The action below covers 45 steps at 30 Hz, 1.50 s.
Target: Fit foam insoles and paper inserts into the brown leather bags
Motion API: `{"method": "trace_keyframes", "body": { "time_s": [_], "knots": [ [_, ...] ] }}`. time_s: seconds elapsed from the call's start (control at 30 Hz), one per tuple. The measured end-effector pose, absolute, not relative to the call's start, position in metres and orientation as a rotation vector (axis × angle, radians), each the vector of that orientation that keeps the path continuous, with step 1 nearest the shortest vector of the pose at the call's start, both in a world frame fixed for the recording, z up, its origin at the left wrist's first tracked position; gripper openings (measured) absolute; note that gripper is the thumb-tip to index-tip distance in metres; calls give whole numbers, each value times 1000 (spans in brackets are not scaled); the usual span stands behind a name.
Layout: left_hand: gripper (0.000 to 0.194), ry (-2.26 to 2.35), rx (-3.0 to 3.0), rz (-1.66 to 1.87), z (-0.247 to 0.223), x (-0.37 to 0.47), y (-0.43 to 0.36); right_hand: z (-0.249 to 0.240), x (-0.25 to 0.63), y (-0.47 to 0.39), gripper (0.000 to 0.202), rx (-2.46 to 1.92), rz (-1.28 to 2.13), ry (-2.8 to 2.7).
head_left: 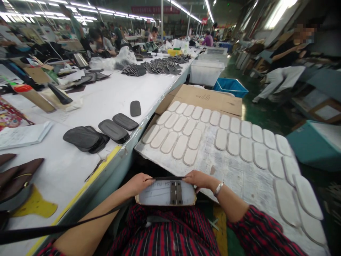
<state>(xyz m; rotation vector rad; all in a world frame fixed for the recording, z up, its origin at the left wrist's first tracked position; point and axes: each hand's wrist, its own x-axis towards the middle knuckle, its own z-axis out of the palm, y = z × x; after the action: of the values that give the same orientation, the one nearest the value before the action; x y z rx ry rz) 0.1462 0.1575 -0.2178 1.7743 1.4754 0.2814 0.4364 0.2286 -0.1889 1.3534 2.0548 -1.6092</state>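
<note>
A rounded white board with a metal hinge [149, 195] rests at my lap, its long side across my body. Along its far edge runs a narrow black strip [169, 178], pulled straight between my two hands. My left hand [141, 183] is closed on the strip at the board's left end, and the strip's long tail trails away to the lower left. At the right end, my right hand [201, 179], with a silver bracelet at the wrist, is closed on the strip against the board's edge. The undersides of both hands' fingers are partly hidden.
A slanted board [207, 160] in front right carries rows of pale oval pieces [179, 146]. On the white table [112, 90] at left lie dark oval pieces [113, 129], brown leather parts [18, 177] and stacked dark pieces [162, 66]. A blue crate [230, 87] stands beyond; co-workers sit farther off.
</note>
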Motion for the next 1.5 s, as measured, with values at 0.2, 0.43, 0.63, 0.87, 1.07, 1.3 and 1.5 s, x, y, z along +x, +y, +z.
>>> {"method": "trace_keyframes", "body": {
  "time_s": [0.2, 0.43, 0.63, 0.87, 1.07, 1.3, 1.5],
  "knots": [
    [41, 1767, 1608, 245, -214, 136, 114, -182, 455, 191, 40, 1574, -1706, 1967],
    [44, 1941, 1634, 87, -226, 144, 90, -183, 440, 152, 42, 1811, -663, 2262],
    [44, 1992, 1459, 246, -230, 157, 79, -192, 439, 172, 42, 1807, -713, 2285],
    [45, 1856, 1338, 447, -229, 151, 81, -191, 444, 171, 43, 1817, -1060, 2244],
    [37, 1943, 1390, 464, -231, 146, 85, -204, 447, 162, 28, 1926, -1604, 1931],
    [35, 1996, 1542, 340, -222, 133, 108, -201, 430, 129, 25, 1836, -1429, 2084],
    [35, 1714, 1640, 142, -199, 110, 121, -202, 427, 118, 39, 1933, -1054, 2233]
  ]
}}
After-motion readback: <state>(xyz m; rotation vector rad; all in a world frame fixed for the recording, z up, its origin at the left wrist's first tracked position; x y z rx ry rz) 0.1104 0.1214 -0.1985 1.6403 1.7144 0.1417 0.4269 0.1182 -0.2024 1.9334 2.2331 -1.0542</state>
